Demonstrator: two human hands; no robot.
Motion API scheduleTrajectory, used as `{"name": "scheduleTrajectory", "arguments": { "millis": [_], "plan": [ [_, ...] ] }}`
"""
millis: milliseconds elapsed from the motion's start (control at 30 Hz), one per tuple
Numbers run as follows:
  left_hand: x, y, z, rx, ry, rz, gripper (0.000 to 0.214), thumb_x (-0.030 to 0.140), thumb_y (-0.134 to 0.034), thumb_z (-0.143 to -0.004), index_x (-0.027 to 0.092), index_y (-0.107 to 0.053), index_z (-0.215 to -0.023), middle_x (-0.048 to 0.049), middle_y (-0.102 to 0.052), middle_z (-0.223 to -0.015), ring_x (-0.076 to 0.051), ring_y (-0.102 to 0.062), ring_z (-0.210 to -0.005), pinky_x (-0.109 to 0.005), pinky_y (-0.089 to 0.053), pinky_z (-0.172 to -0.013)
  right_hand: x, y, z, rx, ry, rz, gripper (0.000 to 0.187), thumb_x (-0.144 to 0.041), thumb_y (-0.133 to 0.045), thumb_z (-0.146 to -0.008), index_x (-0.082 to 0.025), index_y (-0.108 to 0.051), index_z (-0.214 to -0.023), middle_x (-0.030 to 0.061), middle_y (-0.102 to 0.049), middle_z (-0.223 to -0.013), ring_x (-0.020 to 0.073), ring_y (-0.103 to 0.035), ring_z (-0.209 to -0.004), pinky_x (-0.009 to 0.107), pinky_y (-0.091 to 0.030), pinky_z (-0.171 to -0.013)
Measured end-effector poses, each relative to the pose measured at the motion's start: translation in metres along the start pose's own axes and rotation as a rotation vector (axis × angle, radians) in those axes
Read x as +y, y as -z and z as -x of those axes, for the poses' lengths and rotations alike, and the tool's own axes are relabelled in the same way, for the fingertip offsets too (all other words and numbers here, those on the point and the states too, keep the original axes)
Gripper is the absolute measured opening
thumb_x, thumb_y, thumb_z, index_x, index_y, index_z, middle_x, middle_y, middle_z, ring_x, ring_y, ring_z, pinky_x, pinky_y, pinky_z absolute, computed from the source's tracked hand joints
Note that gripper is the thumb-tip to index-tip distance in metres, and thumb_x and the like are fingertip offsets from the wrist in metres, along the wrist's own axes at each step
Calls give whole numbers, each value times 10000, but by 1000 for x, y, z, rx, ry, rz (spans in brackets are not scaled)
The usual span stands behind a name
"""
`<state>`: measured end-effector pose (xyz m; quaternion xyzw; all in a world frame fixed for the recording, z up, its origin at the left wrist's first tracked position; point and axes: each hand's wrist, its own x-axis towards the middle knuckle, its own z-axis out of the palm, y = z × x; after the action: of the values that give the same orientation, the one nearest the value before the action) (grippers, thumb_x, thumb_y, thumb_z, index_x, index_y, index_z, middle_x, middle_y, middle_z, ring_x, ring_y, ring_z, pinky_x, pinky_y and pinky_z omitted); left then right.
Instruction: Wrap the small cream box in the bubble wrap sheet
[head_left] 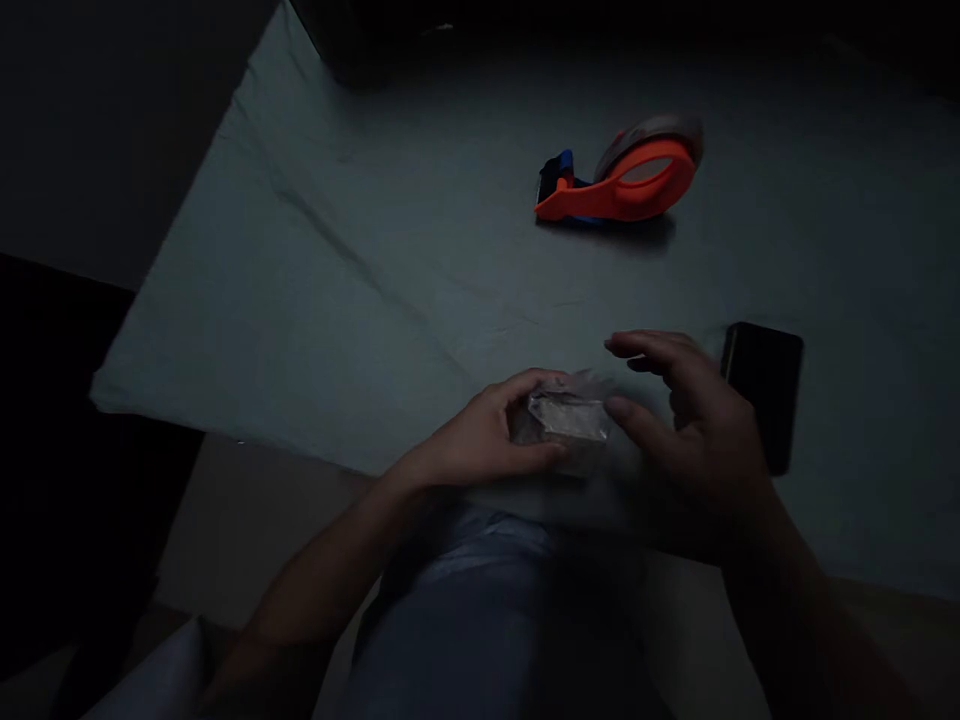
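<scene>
My left grip (480, 440) held the small wrapped box (575, 421) | its long side ran left to right | my right grip (705, 435), empty, was just right of it

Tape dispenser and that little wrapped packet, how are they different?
The tape dispenser is bright orange with some blue; the wrapped packet is greyish and shiny.
The tape dispenser has a round ring; the wrapped packet looks boxy, with crinkly wrapping.
The tape dispenser rests on the pale cloth; the wrapped packet is in the left hand.
Both are in dim light.
</scene>
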<state>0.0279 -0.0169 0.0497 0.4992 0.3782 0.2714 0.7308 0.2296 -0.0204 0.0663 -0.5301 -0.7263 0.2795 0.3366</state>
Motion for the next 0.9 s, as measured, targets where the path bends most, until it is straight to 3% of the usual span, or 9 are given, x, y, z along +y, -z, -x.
{"name": "scheduleTrajectory", "arguments": {
  "millis": [133, 200, 300, 400, 500, 767, 900],
  "plan": [
    [-1, 0, 5, -22, -21, -110, 389, 185, -692, -764, 218, -598, -1140, -55, -640, -1133, -191, -613, -1035, -292, -485, -888, -8, 1, -4, -127, 103, 10, 123, -199, -586, -873, -233, -636, -981, 35, -691, -967, 181, -647, -918, 335, -517, -812],
    [-2, 1, 6, 7, -22, -75, 335, 195, -692, -770, 213, -609, -1094, -55, -649, -1125, -189, -618, -1030, -296, -486, -886, -12, -3, -2, -136, 177, 13, 108, -149, -551, -879, -221, -631, -870, 19, -697, -851, 164, -654, -848, 317, -515, -783],
    [-4, 2, 5, 53, -31, 29, 262, 171, -698, -765, 198, -625, -1015, -63, -642, -1169, -198, -592, -1118, -314, -458, -959, -15, -8, 5, -115, 280, 55, 124, -128, -536, -868, -216, -623, -854, 23, -701, -819, 181, -656, -861, 354, -497, -835],
    [-3, 3, 5, 61, -5, 119, 226, 161, -706, -764, 186, -635, -978, -57, -656, -1106, -179, -604, -1073, -302, -458, -940, -12, -11, 13, -130, 314, 147, 116, -156, -526, -880, -217, -620, -908, 33, -709, -879, 191, -654, -907, 396, -465, -913],
    [-1, 4, 5, 15, 98, 225, 222, 202, -692, -797, 184, -629, -1009, -29, -666, -910, -134, -632, -849, -269, -481, -792, -6, -10, 21, -172, 364, 243, 167, -177, -518, -891, -214, -604, -1028, 47, -702, -972, 188, -648, -952, 417, -433, -972],
    [-2, 0, 9, -12, 217, 325, 207, 343, -703, -798, 189, -632, -917, 7, -622, -792, -92, -580, -723, -212, -433, -680, 2, -10, 23, -150, 563, 284, 295, -240, -456, -897, -244, -546, -1178, 63, -658, -946, 204, -625, -878, 407, -500, -807],
    [0, 0, 5, 33, 159, 255, 232, 333, -707, -769, 201, -603, -930, 3, -606, -813, -97, -561, -688, -214, -423, -625, 2, -6, 28, -42, 368, 214, 375, -293, -497, -901, -296, -489, -1277, 108, -600, -1167, 271, -578, -1087, 462, -498, -872]
  ]
}}
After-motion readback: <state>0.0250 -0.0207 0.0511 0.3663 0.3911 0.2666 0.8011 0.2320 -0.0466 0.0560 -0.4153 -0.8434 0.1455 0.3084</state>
